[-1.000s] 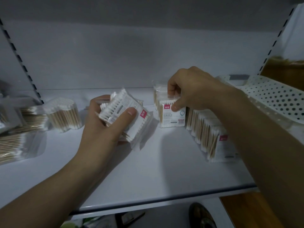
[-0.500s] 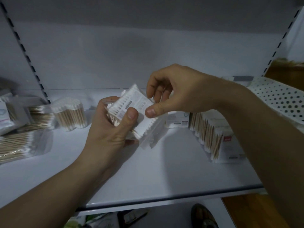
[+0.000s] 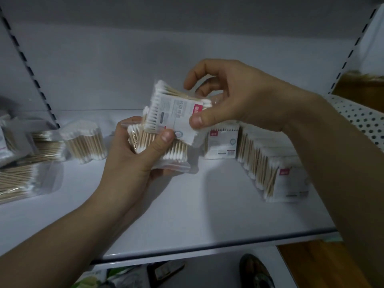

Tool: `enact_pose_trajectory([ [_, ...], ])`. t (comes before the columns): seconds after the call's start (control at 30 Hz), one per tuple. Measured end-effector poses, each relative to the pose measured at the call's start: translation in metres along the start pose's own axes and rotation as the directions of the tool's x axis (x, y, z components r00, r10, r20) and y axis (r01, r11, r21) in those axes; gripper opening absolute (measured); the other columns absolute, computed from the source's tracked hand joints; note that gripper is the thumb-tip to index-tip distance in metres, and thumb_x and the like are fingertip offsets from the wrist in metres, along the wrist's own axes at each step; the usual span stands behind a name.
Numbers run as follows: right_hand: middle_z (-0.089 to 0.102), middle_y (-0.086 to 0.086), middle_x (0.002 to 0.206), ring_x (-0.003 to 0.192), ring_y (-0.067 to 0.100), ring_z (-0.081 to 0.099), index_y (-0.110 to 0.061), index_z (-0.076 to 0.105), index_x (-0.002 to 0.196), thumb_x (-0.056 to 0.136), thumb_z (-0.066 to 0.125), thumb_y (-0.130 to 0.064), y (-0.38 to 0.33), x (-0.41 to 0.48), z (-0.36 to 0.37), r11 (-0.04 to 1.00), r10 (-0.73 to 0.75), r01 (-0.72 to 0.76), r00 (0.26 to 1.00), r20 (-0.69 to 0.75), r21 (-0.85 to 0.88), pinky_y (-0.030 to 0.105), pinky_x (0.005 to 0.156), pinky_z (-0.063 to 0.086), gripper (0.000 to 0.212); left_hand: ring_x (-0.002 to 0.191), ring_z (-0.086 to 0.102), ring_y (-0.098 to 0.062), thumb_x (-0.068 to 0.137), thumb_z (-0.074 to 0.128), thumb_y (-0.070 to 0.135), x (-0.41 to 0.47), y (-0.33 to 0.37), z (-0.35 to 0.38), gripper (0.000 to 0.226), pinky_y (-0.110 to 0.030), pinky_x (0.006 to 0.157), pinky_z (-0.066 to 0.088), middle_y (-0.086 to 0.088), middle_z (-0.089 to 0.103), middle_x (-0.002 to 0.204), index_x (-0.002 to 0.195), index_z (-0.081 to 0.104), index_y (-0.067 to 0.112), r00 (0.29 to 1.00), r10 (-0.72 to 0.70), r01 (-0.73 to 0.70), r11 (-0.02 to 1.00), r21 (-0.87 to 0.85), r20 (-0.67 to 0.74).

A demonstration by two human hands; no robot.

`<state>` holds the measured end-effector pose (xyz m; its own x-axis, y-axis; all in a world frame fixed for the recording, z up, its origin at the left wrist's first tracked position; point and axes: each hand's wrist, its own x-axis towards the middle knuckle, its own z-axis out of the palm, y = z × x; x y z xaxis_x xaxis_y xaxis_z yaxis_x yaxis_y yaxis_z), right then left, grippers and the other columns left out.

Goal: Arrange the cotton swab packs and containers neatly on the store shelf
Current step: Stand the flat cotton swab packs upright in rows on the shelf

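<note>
1. A person stands at a white shelf (image 3: 187, 215), both bare arms reaching in over its front edge.
2. The left hand (image 3: 133, 154) is clenched around a small stack of packs (image 3: 166, 150), thumb pressed across the front. It seems to serve as a holder, keeping spare packs ready above the shelf.
3. The right hand (image 3: 232, 102) pinches the top pack (image 3: 174, 115) by its right edge, thumb in front and fingers curled behind. The pack is tilted, its cotton tips pointing left, and lifted partly clear of the stack, likely so it can be peeled away singly.
4. To the right, a row (image 3: 270, 165) of matching packs stands on edge, labels facing forward, running from the back wall toward the front. One pack (image 3: 222, 144) stands at the back beside the row. The held pack probably belongs here.
5. On the left, loose bags (image 3: 25, 167) lie flat and overlapping, and a round bundle (image 3: 85, 140) of swabs stands upright near them. These look unsorted.
6. A perforated white panel (image 3: 357, 119) sits at the far right, purpose unclear.
</note>
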<state>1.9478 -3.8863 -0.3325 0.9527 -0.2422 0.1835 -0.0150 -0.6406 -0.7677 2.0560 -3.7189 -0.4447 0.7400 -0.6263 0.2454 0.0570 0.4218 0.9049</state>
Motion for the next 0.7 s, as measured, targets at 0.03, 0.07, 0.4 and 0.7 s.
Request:
enact_pose_trajectory([
  [0.03, 0.070, 0.010, 0.103, 0.076, 0.016, 0.072, -0.021, 0.061, 0.113, 0.071, 0.088, -0.011, 0.000, 0.000, -0.002, 1.000, -0.010, 0.010, 0.999, -0.033, 0.007, 0.031, 0.069, 0.059, 0.051, 0.093, 0.077, -0.022, 0.073, 0.076, 0.024, 0.000, 0.000, -0.001, 0.057, -0.037, 0.062, 0.061, -0.002, 0.076, 0.109, 0.124, 0.053, 0.017, 1.000, 0.001, -0.001, 1.000, 0.013, -0.007],
  [0.07, 0.073, 0.012, 0.099, 0.077, 0.020, 0.074, -0.021, 0.061, 0.113, 0.072, 0.088, -0.010, -0.001, -0.002, -0.005, 1.000, -0.024, 0.025, 0.996, -0.086, 0.008, 0.034, 0.069, 0.060, 0.051, 0.090, 0.077, -0.020, 0.072, 0.077, 0.023, 0.001, -0.001, -0.002, 0.056, -0.036, 0.061, 0.061, 0.000, 0.076, 0.105, 0.122, 0.053, 0.018, 1.000, 0.004, -0.003, 1.000, 0.024, -0.017],
  [0.4, 0.074, -0.010, 0.078, 0.068, 0.004, 0.068, -0.026, 0.073, 0.095, 0.066, 0.093, -0.014, 0.022, -0.003, -0.027, 0.881, 0.080, -0.127, 0.990, -0.120, -0.456, 0.027, 0.066, 0.054, 0.037, 0.091, 0.075, -0.023, 0.090, 0.072, 0.008, 0.007, -0.010, -0.006, 0.033, -0.058, 0.077, 0.062, -0.001, 0.075, 0.101, 0.112, 0.055, 0.027, 0.991, -0.002, 0.013, 0.996, 0.083, -0.131],
  [0.7, 0.068, -0.014, 0.087, 0.084, 0.005, 0.064, -0.032, 0.075, 0.102, 0.069, 0.092, -0.022, 0.036, 0.003, -0.009, 0.786, -0.039, -0.003, 0.998, -0.055, -0.618, 0.008, 0.066, 0.047, 0.039, 0.088, 0.075, -0.016, 0.092, 0.069, 0.008, 0.006, -0.010, -0.007, 0.038, -0.038, 0.064, 0.062, 0.006, 0.074, 0.098, 0.123, 0.052, 0.024, 0.995, 0.022, -0.008, 0.990, 0.144, -0.096],
])
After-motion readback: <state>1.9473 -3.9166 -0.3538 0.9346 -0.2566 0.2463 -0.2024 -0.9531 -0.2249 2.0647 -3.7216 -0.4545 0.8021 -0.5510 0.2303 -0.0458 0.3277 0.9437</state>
